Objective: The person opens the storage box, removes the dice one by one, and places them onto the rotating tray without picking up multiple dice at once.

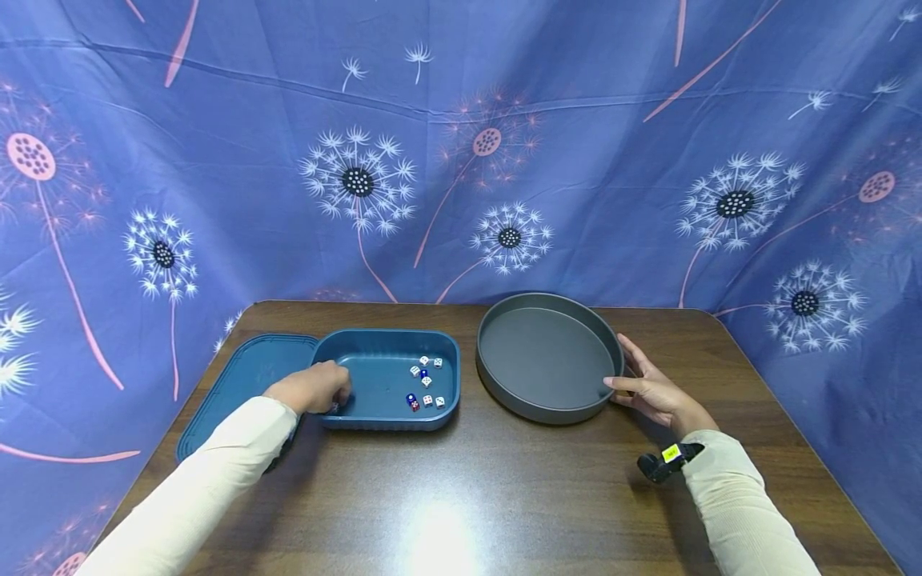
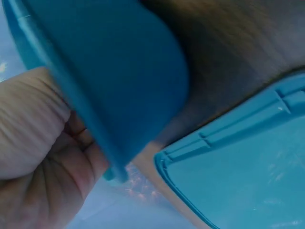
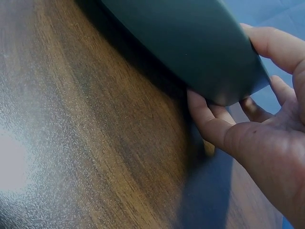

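A blue rectangular box [image 1: 392,340] stands left of the middle, with several small white, blue and red dice [image 1: 426,382] loose on the right part of its floor. Over its left rim reaches my left hand [image 1: 313,390], fingers bent down inside; the box's wall [image 2: 114,71] hides the fingertips in the left wrist view, so whether they pinch anything is unclear. My right hand [image 1: 654,392] holds the right edge of a round dark grey pan [image 1: 543,352]. One digit lies over the rim, and others touch the outer wall [image 3: 190,47] and its lower edge.
A flat blue lid [image 1: 270,356] lies left of the box, partly behind my left forearm. The brown wooden table [image 1: 547,496] ends at a blue dandelion-print cloth [image 1: 446,160] behind. A dark strap with a camera [image 1: 670,462] is on my right wrist.
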The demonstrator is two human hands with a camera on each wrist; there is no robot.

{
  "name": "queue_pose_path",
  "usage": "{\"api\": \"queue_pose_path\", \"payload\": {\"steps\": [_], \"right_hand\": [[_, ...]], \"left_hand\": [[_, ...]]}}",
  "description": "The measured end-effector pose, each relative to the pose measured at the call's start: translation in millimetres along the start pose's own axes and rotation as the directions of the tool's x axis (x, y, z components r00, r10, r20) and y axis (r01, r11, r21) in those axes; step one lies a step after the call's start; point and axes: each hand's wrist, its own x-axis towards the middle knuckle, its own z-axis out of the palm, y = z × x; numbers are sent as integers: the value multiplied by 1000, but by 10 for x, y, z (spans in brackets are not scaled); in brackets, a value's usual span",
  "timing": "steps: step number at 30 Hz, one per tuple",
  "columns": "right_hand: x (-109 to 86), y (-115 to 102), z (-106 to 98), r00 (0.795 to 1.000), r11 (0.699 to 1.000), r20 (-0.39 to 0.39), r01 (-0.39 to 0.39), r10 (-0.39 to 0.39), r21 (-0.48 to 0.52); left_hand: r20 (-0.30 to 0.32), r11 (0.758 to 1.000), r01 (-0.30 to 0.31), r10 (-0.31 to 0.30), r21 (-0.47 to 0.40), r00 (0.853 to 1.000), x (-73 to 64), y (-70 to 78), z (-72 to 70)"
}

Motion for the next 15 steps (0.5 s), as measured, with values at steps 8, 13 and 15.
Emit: {"api": "queue_pose_path", "payload": {"steps": [8,13,15], "right_hand": [[-8,1,4,1000,1000,-8,-7,7,1],[6,16,4,1000,1000,-5,0,0,-11],[13,21,-4,1000,1000,-3,1,-1,-18]], "left_hand": [[-124,990,-84,70,-109,990,56,71,-127],[-220,980,-147,115,-134,969,117,265,-232],[-254,977,-166,128,-137,959,153,358,-264]]}}
